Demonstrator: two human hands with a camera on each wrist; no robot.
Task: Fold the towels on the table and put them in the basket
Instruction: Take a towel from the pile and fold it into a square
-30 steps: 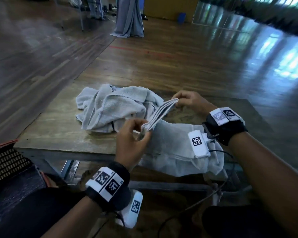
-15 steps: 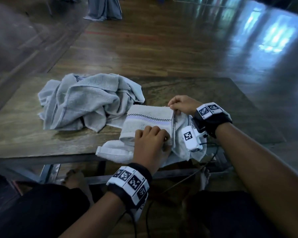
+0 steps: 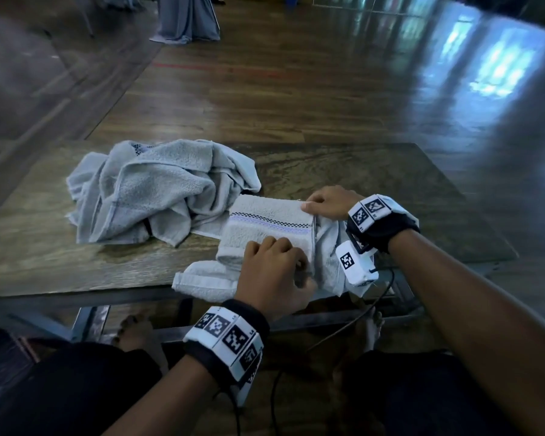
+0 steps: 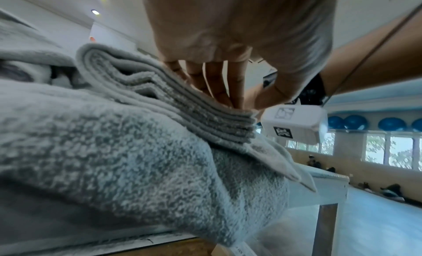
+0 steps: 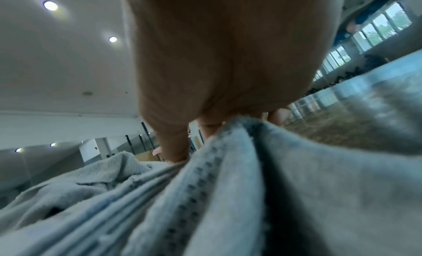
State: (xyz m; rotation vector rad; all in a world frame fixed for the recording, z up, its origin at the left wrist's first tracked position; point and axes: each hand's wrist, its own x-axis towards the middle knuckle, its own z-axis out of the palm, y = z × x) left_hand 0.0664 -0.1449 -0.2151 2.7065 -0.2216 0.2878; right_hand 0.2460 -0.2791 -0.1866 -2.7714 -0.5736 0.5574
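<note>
Count on the table

Three towels at least: one folded, one under it, a crumpled heap that may hold more. Two hands.

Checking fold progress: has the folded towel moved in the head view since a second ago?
Yes. The folded towel, earlier held up on edge above the table, now lies flat near its front edge atop another towel, both hands at its right end.
</note>
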